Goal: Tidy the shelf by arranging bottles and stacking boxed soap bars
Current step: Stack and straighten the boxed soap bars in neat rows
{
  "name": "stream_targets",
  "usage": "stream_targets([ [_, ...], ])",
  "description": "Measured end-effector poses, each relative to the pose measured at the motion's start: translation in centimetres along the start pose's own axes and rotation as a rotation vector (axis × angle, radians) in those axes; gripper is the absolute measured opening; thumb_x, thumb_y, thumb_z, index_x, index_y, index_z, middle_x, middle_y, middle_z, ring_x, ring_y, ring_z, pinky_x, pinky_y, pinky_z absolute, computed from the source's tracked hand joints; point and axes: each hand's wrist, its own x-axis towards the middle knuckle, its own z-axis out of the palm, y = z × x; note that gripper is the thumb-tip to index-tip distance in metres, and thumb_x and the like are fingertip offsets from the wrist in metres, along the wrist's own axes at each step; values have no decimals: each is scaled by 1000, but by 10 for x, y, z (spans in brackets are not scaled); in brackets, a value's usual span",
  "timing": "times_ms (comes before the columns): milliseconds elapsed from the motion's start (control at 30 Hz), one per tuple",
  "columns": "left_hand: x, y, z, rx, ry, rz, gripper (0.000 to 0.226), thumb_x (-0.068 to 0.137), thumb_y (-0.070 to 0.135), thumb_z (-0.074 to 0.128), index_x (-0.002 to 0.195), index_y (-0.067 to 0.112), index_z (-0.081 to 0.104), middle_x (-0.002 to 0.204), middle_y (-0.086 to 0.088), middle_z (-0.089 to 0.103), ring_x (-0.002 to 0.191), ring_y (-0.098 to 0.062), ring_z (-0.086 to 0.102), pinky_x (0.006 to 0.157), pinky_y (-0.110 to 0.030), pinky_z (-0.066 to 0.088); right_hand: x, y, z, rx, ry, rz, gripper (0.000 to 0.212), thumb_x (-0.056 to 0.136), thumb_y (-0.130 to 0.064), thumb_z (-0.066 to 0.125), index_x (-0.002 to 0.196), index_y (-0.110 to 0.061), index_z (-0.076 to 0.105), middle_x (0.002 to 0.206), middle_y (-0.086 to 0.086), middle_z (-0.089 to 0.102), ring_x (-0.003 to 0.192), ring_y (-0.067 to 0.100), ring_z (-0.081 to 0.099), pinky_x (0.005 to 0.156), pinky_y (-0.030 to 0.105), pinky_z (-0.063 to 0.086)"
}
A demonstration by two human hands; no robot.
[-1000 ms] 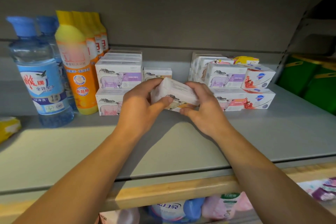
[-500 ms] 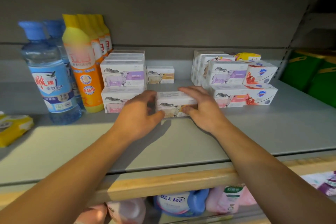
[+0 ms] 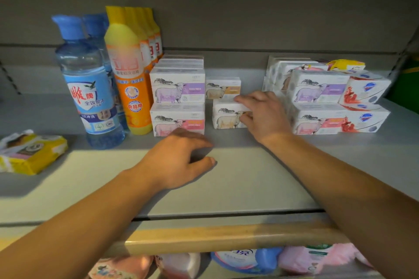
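Observation:
A white soap box with a sheep and a tan label (image 3: pixel 227 115) stands on the grey shelf (image 3: pixel 238 179). My right hand (image 3: pixel 264 115) rests on its right end, fingers over the top and front. My left hand (image 3: pixel 181 158) hovers lower over the shelf, fingers loosely curled, holding nothing. Behind that box sits another tan-label box (image 3: pixel 223 88). To the left is a stack of purple-label (image 3: pixel 178 86) and pink-label (image 3: pixel 178 120) sheep boxes. Blue-capped clear bottles (image 3: pixel 87 84) and yellow-orange bottles (image 3: pixel 128 70) stand at the far left.
More sheep boxes (image 3: pixel 317 88) and red-and-white soap boxes (image 3: pixel 365 90) are stacked at the right. A yellow packet (image 3: pixel 29 152) lies at the left edge. A wooden rail (image 3: pixel 226 236) fronts the shelf, with pouches (image 3: pixel 247 259) on the level below.
The tan-label box went from held in both hands to standing on the shelf. My left hand let go and drew back toward me; my right hand stays on the box.

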Motion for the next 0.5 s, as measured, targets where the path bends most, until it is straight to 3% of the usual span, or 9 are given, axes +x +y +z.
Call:
stream_targets([
  [167,2,-5,2,-28,8,-1,41,86,51,56,104,17,69,107,5,69,104,-15,58,92,-30,44,33,3,30,31,21,15,48,89,-11,64,135,-22,59,122,5,58,114,32,45,101,33,38],
  [333,4,-13,4,-74,37,6,42,85,49,65,121,25,67,123,14,65,117,-5,53,101,-19,39,67,11,50,-20,-5,46,46,90,-11,61,134,-24,59,126,4,58,116,32,43,95,34,41],
  [500,5,-15,7,-109,74,10,39,82,48,62,109,22,70,111,11,69,108,-7,57,94,-25,44,87,12,59,-24,-43,79,48,90,-9,59,136,-22,57,131,7,56,122,33,40,93,42,47],
])
